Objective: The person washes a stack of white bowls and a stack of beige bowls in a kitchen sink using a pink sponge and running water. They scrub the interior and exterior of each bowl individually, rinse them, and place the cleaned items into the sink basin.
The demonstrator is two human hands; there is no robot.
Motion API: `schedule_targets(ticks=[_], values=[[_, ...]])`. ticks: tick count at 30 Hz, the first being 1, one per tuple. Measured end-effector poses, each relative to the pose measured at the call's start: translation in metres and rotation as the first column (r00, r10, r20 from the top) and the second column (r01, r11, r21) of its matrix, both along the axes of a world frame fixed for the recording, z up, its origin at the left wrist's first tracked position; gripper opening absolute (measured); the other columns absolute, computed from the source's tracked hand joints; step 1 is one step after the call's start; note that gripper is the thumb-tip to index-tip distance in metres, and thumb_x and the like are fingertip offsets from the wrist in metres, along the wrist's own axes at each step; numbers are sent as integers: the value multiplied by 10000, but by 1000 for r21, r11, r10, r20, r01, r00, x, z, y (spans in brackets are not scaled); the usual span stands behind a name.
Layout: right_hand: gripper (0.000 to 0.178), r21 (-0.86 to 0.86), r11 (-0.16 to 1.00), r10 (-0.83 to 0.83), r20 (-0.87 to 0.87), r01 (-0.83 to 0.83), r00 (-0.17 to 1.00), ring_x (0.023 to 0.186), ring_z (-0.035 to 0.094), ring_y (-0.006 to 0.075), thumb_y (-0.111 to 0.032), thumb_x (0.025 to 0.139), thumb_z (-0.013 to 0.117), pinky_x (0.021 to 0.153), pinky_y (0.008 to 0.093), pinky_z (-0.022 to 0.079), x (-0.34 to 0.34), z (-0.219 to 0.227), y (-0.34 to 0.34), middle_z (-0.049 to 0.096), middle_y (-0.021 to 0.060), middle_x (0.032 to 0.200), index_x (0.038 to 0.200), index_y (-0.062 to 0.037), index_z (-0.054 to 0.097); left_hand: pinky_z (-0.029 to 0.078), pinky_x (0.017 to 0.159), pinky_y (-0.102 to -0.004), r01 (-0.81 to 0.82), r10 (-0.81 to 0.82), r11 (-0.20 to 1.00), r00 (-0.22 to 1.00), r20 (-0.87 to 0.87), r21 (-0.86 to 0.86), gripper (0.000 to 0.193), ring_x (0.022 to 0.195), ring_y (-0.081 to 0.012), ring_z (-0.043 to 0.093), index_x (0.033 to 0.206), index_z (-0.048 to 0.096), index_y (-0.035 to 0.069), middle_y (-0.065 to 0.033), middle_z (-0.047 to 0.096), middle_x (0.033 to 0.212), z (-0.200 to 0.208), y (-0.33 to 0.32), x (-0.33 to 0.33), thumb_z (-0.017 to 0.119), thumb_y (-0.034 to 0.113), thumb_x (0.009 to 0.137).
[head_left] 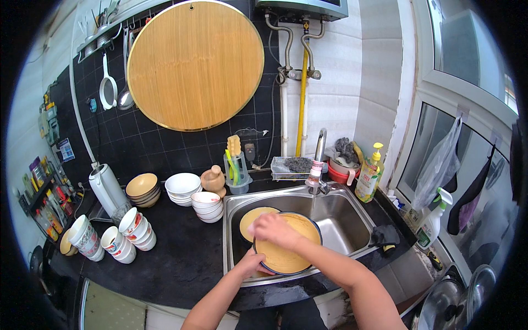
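A large yellow bowl (294, 257) with a dark blue rim is tilted over the front of the steel sink (352, 225). My left hand (254, 263) grips its near left rim, thumb and fingers closed round the edge. Across the bowl's far left rim lies my right hand (276, 230), its fingers bent together. Something pale shows at those fingertips, too small and blurred to name. Behind them, a second yellow bowl (258, 215) sits in the sink's left part, partly covered by the hand and the first bowl. Water appears to run from the faucet (320, 144).
Left of the sink stand white bowls (184, 184), stacked patterned bowls (208, 203), brown bowls (143, 186) and several cup stacks (133, 223). A yellow soap bottle (369, 176), a spray bottle (434, 220) and a dark cloth (385, 235) flank the right side.
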State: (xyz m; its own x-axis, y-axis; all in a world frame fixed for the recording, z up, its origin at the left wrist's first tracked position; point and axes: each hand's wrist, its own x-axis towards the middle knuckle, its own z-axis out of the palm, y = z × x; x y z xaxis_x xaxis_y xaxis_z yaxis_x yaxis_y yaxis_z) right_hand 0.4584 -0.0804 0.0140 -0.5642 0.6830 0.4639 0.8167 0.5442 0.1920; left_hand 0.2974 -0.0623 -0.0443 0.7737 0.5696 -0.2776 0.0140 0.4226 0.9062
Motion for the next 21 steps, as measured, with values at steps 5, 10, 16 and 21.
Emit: schedule_targets(ticks=[5, 10, 16, 21], values=[[293, 251, 868, -430, -54, 429, 901, 936, 496, 234, -161, 760, 523, 739, 369, 389, 49, -17, -10, 529, 52, 945, 1052, -150, 541, 579, 639, -427, -259, 248, 956, 964, 94, 136, 585, 959, -354, 577, 1289, 206, 39, -199, 448, 1186, 20, -7, -3, 387, -70, 743], [209, 27, 867, -489, -156, 498, 858, 832, 537, 229, -188, 716, 575, 710, 370, 380, 31, -46, -44, 571, 42, 808, 919, -154, 614, 578, 643, -403, -394, 366, 904, 914, 177, 164, 539, 958, -320, 585, 1276, 225, 59, -188, 456, 1181, 3, 2, 10, 399, -51, 777], [355, -252, 967, -133, -629, -39, 766, 1051, 500, 324, -200, 784, 552, 885, 469, 361, -10, -56, -29, 517, 154, 1133, 1118, -84, 531, 562, 676, -454, -268, 255, 963, 940, 226, 28, 436, 1002, -310, 556, 1311, 219, 126, -165, 421, 1234, -3, -3, 18, 404, 252, 938], [514, 33, 848, -528, -33, 529, 848, 1264, 319, 303, -301, 827, 510, 1041, 491, 195, 2, -40, -12, 388, 126, 1335, 1274, -63, 424, 554, 684, -483, -271, 265, 963, 936, 231, -8, 388, 1011, -328, 551, 1303, 230, 117, -168, 423, 1240, -5, -6, 19, 345, 255, 959]])
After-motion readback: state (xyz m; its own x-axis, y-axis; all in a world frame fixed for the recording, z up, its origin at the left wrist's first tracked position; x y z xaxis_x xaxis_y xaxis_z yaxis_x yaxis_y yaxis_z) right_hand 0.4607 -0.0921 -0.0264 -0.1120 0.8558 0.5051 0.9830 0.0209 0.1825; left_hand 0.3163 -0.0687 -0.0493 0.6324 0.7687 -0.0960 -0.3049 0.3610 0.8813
